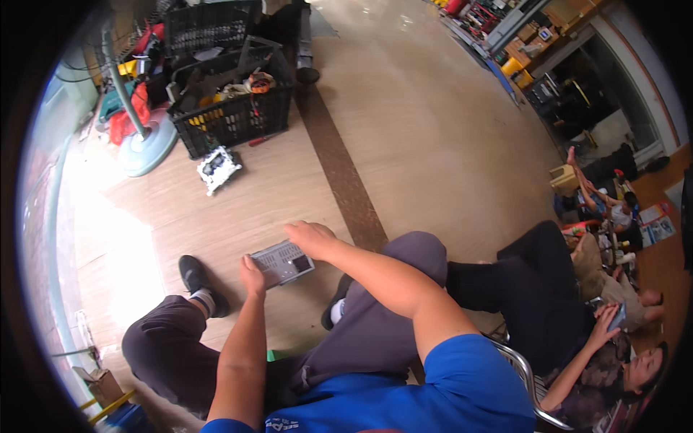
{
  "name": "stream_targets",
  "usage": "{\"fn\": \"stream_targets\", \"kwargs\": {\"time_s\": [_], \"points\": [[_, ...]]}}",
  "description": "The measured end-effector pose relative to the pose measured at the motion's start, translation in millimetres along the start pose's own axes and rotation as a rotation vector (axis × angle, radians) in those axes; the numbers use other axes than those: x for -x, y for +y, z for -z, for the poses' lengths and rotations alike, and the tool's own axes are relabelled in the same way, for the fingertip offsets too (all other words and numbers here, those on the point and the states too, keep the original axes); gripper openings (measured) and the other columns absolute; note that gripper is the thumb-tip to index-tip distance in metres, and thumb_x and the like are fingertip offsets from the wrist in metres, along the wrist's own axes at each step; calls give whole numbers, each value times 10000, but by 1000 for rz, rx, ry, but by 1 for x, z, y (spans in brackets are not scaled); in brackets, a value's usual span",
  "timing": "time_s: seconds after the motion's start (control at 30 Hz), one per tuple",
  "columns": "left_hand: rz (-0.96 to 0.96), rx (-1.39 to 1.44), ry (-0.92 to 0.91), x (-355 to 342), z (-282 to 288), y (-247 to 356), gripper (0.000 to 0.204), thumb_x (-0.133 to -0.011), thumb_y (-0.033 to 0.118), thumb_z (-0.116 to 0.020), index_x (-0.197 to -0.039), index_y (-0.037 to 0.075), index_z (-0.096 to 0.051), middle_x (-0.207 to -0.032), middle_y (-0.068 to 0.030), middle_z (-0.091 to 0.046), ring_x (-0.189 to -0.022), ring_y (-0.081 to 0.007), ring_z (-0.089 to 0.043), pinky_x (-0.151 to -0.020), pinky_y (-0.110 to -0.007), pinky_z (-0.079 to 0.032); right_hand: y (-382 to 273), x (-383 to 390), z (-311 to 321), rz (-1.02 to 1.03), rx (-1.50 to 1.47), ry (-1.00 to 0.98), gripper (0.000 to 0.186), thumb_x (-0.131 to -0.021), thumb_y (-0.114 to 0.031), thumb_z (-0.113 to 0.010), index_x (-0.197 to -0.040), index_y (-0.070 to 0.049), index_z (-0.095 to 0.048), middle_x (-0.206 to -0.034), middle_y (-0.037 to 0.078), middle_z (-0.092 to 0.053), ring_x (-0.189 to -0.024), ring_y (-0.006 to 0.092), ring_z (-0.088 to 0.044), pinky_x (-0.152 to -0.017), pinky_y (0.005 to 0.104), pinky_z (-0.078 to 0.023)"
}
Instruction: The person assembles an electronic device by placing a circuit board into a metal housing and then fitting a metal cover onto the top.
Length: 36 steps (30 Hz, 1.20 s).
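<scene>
A flat grey metal case (273,265) with rows of vent slots and a dark square patch near its right end is held out over the floor, between my knees. My left hand (253,276) grips its left end, thumb on the upper face. At the far right edge of the case, my right hand (310,239) has its fingers bent and drawn together against it. The fingertips there are partly hidden, and the underside of the case cannot be seen.
A black plastic crate (234,119) full of tools stands ahead on the left. Beside it lie a white-framed part (218,169) and a red-handled tool (267,138). A round pale stand base (148,148) is further left. A seated person (577,353) holding a phone is close on my right.
</scene>
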<state>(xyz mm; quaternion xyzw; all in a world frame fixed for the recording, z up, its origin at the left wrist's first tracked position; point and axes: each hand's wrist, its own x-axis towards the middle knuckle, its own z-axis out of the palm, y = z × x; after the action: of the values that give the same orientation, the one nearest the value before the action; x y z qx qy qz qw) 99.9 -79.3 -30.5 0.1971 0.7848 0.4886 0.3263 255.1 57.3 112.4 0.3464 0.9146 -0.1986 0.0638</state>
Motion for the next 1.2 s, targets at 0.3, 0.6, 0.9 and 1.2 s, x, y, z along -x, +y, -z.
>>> {"fn": "stream_targets", "kwargs": {"time_s": [0.3, 0.6, 0.9, 1.2], "points": [[-90, 17, 88, -25, 17, -24, 425, -1034, 351, -366, -1161, -3, -564, -1047, -232, -632, -984, -374, -604, -869, -418, -460, -28, -2, 14, 50, 24, 75, 165, -875, -66, -510, -1039, -52, -502, -1009, 217, -598, -935, 385, -631, -772, 477, -519], [-89, 27, 62, -21, 20, -9, 423, -1034, 342, -367, -1182, -16, -538, -1041, -228, -631, -986, -348, -605, -881, -411, -455, -32, 2, 14, 127, 29, 122, 180, -859, -60, -479, -1037, -57, -495, -953, 219, -598, -925, 388, -642, -790, 461, -530], [-133, 28, 100, -20, 19, -5, 396, -1029, 331, -374, -1120, -6, -559, -995, -237, -637, -938, -376, -615, -830, -426, -469, -29, 0, 15, 158, -3, 103, 321, -855, -85, -558, -1173, -81, -517, -1088, 207, -567, -977, 381, -621, -811, 470, -514], [-60, -32, 74, -22, 22, -9, 427, -1026, 362, -374, -1178, 4, -550, -1070, -250, -639, -1022, -396, -612, -883, -434, -471, -41, 2, 25, 51, 2, -1, 395, -838, -81, -574, -1226, -92, -497, -1116, 201, -569, -980, 373, -619, -821, 461, -514]]}}
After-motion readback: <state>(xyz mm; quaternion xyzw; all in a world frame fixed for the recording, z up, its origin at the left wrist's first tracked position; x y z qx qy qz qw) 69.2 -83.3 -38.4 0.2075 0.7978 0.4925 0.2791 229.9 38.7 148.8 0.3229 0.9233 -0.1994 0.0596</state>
